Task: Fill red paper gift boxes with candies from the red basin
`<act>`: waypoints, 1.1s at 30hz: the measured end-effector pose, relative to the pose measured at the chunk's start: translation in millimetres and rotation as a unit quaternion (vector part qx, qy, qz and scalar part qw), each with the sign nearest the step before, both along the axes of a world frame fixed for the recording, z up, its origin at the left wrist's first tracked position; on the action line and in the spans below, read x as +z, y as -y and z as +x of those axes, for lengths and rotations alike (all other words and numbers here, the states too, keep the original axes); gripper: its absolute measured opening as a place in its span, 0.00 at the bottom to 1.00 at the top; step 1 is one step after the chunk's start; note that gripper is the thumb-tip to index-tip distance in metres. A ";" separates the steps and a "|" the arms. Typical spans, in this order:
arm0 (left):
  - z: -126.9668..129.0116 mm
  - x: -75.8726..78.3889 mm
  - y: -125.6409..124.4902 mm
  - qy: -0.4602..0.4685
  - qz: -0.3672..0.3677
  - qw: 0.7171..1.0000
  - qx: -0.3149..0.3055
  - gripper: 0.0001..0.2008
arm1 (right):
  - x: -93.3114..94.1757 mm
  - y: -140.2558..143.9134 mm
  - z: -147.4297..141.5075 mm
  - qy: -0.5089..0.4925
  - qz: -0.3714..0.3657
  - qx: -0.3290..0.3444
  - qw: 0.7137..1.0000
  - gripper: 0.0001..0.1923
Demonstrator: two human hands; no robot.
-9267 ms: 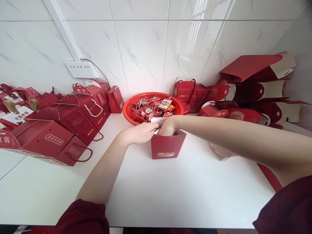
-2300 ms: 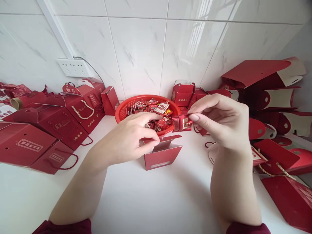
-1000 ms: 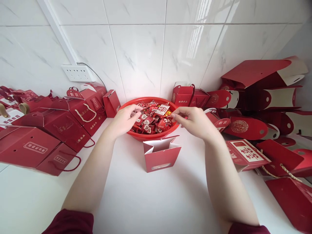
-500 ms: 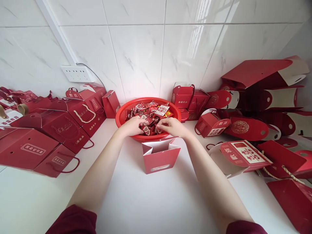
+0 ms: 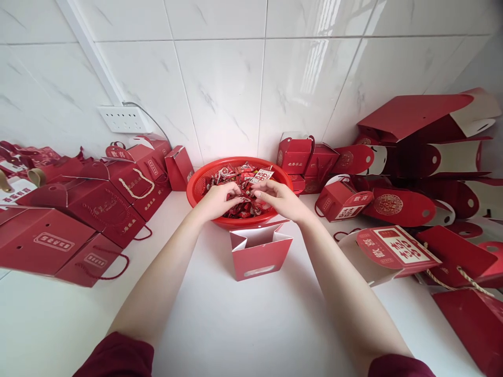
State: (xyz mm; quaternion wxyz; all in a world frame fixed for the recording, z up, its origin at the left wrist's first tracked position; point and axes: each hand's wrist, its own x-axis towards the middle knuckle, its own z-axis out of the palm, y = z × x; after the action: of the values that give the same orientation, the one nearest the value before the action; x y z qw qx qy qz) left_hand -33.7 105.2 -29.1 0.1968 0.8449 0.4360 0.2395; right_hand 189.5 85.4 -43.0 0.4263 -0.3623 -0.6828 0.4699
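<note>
Wrapped candies (image 5: 245, 210) in red wrappers fill a red plastic basket (image 5: 192, 196) in front of me. Over the left part of the pile is my left hand (image 5: 222, 200), its thumb and fingers apart. My right hand (image 5: 281, 199) faces it over the right part, fingers curved and spread from the thumb. I see no candy clearly held in either hand, though the fingertips are close to the pile. Just below the basket stands a red paper bag (image 5: 262, 257) with its top open and a clear oval window low on its front.
Red gift boxes (image 5: 106, 204) with rope handles line the left side. More red boxes and flaps (image 5: 396, 204) crowd the right, including one with a white label (image 5: 404, 245). A tiled wall (image 5: 220, 94) with a power socket (image 5: 123, 119) rises behind the basket.
Both hands have lifted slightly, and their fingers have spread from the closer pinch at the candies. Candies between the hands look shifted. The paper bag stays in place.
</note>
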 end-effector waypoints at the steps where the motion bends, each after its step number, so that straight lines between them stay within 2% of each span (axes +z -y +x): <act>1: 4.2 -0.1 3.4 0.055 -0.027 0.998 -0.023 0.12 | -1.0 -0.3 -2.1 -0.003 0.009 -0.012 1.000 0.20; 4: 15.3 -3.1 10.4 0.189 -0.122 0.971 -0.081 0.14 | -5.9 -2.8 -7.2 0.022 0.062 -0.047 0.997 0.17; 6: 18.5 -5.0 11.9 0.229 -0.146 0.960 -0.073 0.17 | -8.6 -4.6 -9.2 0.019 0.072 -0.071 0.995 0.16; 8: 17.6 -5.3 11.6 0.262 -0.151 0.952 -0.047 0.21 | -9.3 -5.5 -9.5 -0.031 0.042 -0.077 0.996 0.17; 10: 14.4 -3.9 10.9 0.289 -0.164 0.943 -0.028 0.23 | -8.2 -5.1 -8.0 -0.106 -0.010 -0.055 0.993 0.16; 14: 9.0 -0.2 10.9 0.302 -0.203 0.931 -0.017 0.20 | -6.9 -3.7 0.4 -0.189 -0.088 0.053 0.977 0.14; 18: 8.2 1.1 11.9 0.312 -0.212 0.925 -0.042 0.19 | -11.7 -6.2 7.8 -0.205 -0.096 0.119 0.967 0.12; 25: 7.1 -1.9 7.5 0.342 -0.199 0.917 -0.037 0.17 | -16.2 -10.0 5.8 -0.157 -0.047 0.117 0.980 0.10; 33: 6.0 -3.6 5.6 0.345 -0.215 0.913 -0.030 0.16 | -15.3 -8.5 5.5 -0.136 -0.033 0.109 0.984 0.12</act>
State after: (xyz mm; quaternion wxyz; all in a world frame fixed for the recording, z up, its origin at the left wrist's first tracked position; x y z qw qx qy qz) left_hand -27.7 99.5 -32.7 0.5185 0.6598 0.3569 0.4105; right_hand 195.0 93.9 -58.3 0.4491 -0.2325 -0.6379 0.5808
